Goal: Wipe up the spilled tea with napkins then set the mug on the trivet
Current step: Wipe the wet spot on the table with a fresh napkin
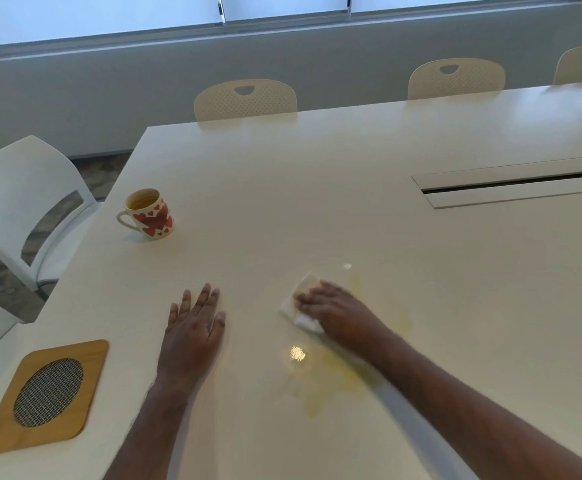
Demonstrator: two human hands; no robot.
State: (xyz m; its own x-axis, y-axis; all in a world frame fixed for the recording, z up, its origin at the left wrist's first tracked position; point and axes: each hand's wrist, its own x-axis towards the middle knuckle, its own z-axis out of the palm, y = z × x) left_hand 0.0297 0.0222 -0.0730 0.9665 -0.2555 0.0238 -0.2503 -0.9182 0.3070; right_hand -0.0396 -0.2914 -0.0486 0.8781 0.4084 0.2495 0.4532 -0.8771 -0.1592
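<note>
Wiping step: right hand (pixel 331 306) presses flat on napkin (pixel 300 306) at the tea spill's (pixel 334 375) far edge, left hand (pixel 192 327) flat & open beside it; next rub thru the wet, then carry mug (pixel 149 214), far left of spill, to trivet (pixel 45 396).

The table (pixel 317 202) is smooth and glossy, the trivet (pixel 85 362) pale wood around woven metal mesh, the napkin (pixel 303 289) soft white paper, the mug (pixel 151 216) glazed ceramic.
</note>
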